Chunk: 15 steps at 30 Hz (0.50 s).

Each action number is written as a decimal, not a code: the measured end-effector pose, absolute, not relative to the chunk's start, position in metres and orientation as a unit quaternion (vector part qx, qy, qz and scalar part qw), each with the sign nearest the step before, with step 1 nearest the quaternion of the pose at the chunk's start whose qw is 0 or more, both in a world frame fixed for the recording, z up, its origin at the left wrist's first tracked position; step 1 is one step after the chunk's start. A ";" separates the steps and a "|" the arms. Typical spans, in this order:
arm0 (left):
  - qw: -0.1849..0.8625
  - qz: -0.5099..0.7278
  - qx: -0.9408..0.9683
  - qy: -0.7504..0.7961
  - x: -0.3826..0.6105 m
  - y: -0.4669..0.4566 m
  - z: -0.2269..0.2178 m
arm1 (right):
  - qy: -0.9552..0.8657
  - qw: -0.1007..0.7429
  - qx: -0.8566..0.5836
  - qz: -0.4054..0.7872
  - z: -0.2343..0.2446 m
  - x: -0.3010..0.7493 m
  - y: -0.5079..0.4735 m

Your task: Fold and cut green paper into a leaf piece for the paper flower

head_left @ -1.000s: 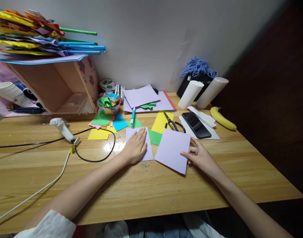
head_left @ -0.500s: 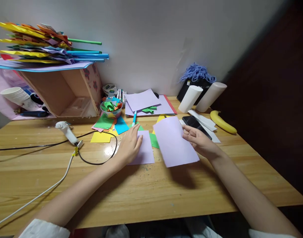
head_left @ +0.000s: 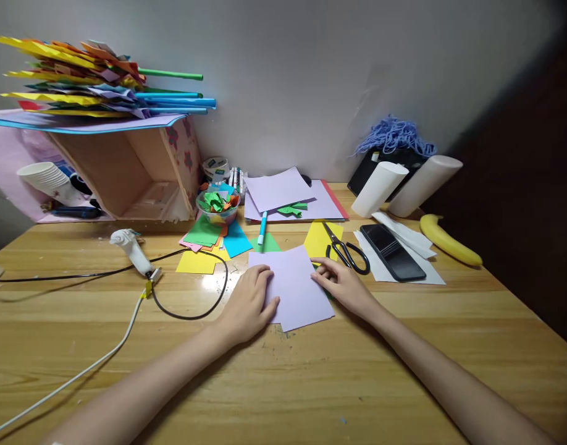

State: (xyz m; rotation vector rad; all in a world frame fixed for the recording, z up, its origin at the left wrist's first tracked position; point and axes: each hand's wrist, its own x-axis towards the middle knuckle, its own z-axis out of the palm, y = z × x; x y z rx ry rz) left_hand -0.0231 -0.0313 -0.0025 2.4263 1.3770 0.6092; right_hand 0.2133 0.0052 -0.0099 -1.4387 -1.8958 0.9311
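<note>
Two lilac paper squares (head_left: 295,287) lie stacked on the wooden desk (head_left: 311,383) in front of me, the upper one slightly askew. My left hand (head_left: 249,304) rests on their left edge, fingers curled onto the paper. My right hand (head_left: 341,285) touches the right edge with its fingertips, fingers spread. Black scissors (head_left: 346,252) lie just beyond my right hand on a yellow sheet (head_left: 318,238).
Coloured paper pieces (head_left: 204,244), a bowl of scraps (head_left: 217,204), a blue marker (head_left: 262,227) and a lilac stack (head_left: 283,194) sit behind. A glue gun (head_left: 130,247) with cables lies left. A phone (head_left: 392,250), white rolls (head_left: 378,188) and a banana (head_left: 450,241) are right. A cardboard box (head_left: 121,173) stands back left.
My right hand lifted the second lilac square, carried it left and laid it on the square under my left hand. The view shifted slightly.
</note>
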 end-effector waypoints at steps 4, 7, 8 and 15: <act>0.143 0.199 0.836 0.491 -0.024 -0.029 -0.005 | -0.790 0.295 -0.474 0.253 -0.007 0.215 -0.001; 0.156 0.206 0.827 0.500 -0.025 -0.028 -0.007 | -0.859 0.271 -0.383 0.207 -0.006 0.217 -0.004; 0.161 0.210 0.823 0.502 -0.026 -0.027 -0.007 | -0.876 0.258 -0.357 0.197 -0.006 0.217 -0.005; 0.175 0.243 0.816 0.495 -0.027 -0.027 -0.003 | -0.912 0.228 -0.296 0.172 -0.006 0.218 -0.006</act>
